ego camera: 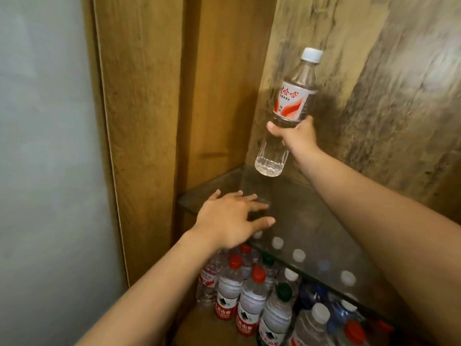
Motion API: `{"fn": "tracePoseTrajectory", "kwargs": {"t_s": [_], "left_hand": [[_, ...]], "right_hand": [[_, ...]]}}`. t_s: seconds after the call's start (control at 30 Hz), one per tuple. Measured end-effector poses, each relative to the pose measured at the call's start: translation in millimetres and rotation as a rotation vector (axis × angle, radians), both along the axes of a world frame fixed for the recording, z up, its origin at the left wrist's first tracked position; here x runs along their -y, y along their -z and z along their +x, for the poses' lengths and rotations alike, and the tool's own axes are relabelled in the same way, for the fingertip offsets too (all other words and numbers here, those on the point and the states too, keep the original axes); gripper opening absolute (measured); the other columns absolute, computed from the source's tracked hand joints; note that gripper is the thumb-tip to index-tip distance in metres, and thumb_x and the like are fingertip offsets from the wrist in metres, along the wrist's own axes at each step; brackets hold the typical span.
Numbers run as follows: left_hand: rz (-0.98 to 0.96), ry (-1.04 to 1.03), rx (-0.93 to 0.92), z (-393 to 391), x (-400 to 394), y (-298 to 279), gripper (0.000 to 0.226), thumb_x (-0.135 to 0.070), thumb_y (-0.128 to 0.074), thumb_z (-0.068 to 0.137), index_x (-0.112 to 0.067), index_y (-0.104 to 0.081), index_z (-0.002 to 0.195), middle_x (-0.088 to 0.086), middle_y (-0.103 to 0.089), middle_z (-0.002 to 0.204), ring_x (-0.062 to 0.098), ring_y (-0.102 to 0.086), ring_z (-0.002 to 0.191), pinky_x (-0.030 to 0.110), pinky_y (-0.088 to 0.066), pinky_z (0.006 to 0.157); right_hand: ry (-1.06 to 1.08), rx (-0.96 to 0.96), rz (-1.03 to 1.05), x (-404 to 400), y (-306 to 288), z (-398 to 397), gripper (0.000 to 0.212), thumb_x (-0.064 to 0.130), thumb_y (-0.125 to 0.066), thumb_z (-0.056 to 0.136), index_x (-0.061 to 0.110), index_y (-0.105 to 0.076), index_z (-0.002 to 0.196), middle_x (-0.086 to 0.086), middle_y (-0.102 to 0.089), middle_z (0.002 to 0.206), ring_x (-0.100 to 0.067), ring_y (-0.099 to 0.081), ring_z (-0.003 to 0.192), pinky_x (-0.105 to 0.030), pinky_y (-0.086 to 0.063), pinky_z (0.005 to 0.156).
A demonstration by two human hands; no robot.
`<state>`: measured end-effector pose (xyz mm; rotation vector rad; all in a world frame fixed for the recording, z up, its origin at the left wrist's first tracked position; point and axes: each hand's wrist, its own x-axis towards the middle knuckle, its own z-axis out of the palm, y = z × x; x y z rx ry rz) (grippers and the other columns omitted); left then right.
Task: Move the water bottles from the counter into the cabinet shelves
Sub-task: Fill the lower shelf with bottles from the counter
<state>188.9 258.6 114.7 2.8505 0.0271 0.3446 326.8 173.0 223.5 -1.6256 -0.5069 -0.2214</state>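
Note:
My right hand (295, 134) grips a clear water bottle (290, 103) with a white cap and a red-and-white label. The bottle is almost upright and hangs just above the back left corner of a glass shelf (311, 221) inside the wooden cabinet. My left hand (232, 218) hovers over the shelf's front left part, fingers spread and holding nothing. Below the glass stand several water bottles (252, 298) with red, green and white caps, packed close together.
The cabinet's wooden side wall (149, 121) rises on the left and its rough back panel (374, 96) on the right. A pale grey wall (45, 146) lies further left. No bottle stands on the glass shelf.

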Motion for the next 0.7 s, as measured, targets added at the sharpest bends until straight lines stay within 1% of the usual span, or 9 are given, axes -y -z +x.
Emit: {"fn": "tracePoseTrajectory", "kwargs": {"t_s": [0.07, 0.13, 0.2, 0.27, 0.3, 0.37, 0.47, 0.6, 0.7], "left_hand": [[0.003, 0.004, 0.031, 1.6, 0.4, 2.2, 0.056, -0.072, -0.024, 0.085, -0.048, -0.037, 0.134, -0.019, -0.028, 0.150, 0.010, -0.019, 0.142, 0.046, -0.006, 0.115], [0.017, -0.007, 0.043, 2.2, -0.3, 3.9, 0.057, -0.072, -0.024, 0.084, -0.048, -0.035, 0.134, -0.020, -0.027, 0.151, 0.009, -0.018, 0.142, 0.045, -0.005, 0.115], [0.016, -0.014, 0.043, 3.2, -0.5, 4.5, 0.057, -0.072, -0.024, 0.085, -0.048, -0.034, 0.135, -0.021, -0.025, 0.151, 0.008, -0.016, 0.142, 0.044, -0.003, 0.115], [0.015, -0.019, 0.045, 3.7, -0.1, 4.5, 0.056, -0.071, -0.024, 0.085, -0.048, -0.033, 0.135, -0.021, -0.023, 0.151, 0.008, -0.013, 0.143, 0.042, -0.001, 0.114], [0.016, -0.020, 0.049, 3.9, -0.2, 4.6, 0.056, -0.071, -0.024, 0.085, -0.048, -0.032, 0.135, -0.021, -0.023, 0.152, 0.008, -0.013, 0.143, 0.042, -0.001, 0.114], [0.018, -0.016, 0.056, 4.3, -1.0, 5.7, 0.056, -0.071, -0.024, 0.085, -0.048, -0.032, 0.136, -0.020, -0.023, 0.152, 0.008, -0.013, 0.143, 0.042, 0.000, 0.114], [0.019, -0.008, 0.053, 5.2, -1.5, 6.8, 0.057, -0.072, -0.022, 0.085, -0.048, -0.029, 0.136, -0.020, -0.022, 0.152, 0.009, -0.012, 0.143, 0.044, 0.000, 0.114], [0.013, 0.007, 0.047, 6.1, -2.2, 6.4, 0.056, -0.072, -0.022, 0.085, -0.049, -0.028, 0.135, -0.020, -0.021, 0.152, 0.010, -0.011, 0.143, 0.045, 0.000, 0.113], [0.009, 0.012, 0.044, 5.7, -2.4, 5.6, 0.056, -0.071, -0.021, 0.085, -0.049, -0.027, 0.136, -0.020, -0.020, 0.153, 0.009, -0.009, 0.143, 0.044, 0.002, 0.113]], "right_hand": [[0.000, 0.015, 0.008, -18.1, -3.9, 11.4, 0.074, 0.013, -0.075, 0.075, 0.009, -0.026, 0.131, -0.006, -0.050, 0.129, -0.021, -0.049, 0.117, -0.035, -0.039, 0.101], [-0.016, 0.033, 0.001, -34.6, -3.8, 21.7, 0.079, 0.009, -0.073, 0.076, 0.010, -0.017, 0.133, -0.003, -0.047, 0.121, -0.016, -0.047, 0.110, -0.032, -0.038, 0.100], [-0.027, 0.043, -0.024, -47.0, -0.7, 30.7, 0.080, 0.005, -0.072, 0.077, 0.011, -0.015, 0.133, -0.004, -0.045, 0.119, -0.015, -0.046, 0.106, -0.030, -0.038, 0.099], [-0.021, 0.042, -0.063, -57.0, 2.4, 37.9, 0.078, 0.004, -0.071, 0.077, 0.011, -0.017, 0.132, -0.008, -0.046, 0.126, -0.018, -0.048, 0.110, -0.031, -0.041, 0.100], [-0.006, 0.043, -0.080, -61.8, 3.8, 41.8, 0.077, 0.005, -0.071, 0.077, 0.011, -0.018, 0.131, -0.010, -0.045, 0.130, -0.021, -0.048, 0.114, -0.034, -0.041, 0.101], [0.062, 0.045, -0.109, -70.5, 8.0, 48.3, 0.076, 0.007, -0.074, 0.075, 0.012, -0.022, 0.131, -0.012, -0.036, 0.136, -0.026, -0.044, 0.121, -0.038, -0.039, 0.104], [0.156, 0.019, -0.145, -79.0, 15.7, 54.9, 0.075, 0.013, -0.075, 0.075, 0.012, -0.028, 0.133, -0.012, -0.023, 0.141, -0.028, -0.038, 0.127, -0.034, -0.034, 0.105], [0.179, 0.038, -0.152, -80.0, 24.8, 61.1, 0.078, 0.020, -0.074, 0.077, 0.011, -0.026, 0.138, -0.009, -0.025, 0.142, -0.026, -0.038, 0.129, -0.035, -0.034, 0.106], [0.190, 0.062, -0.182, -75.7, 32.1, 62.2, 0.085, 0.024, -0.076, 0.075, 0.013, -0.023, 0.141, -0.008, -0.029, 0.144, -0.027, -0.036, 0.132, -0.042, -0.034, 0.109]]}}
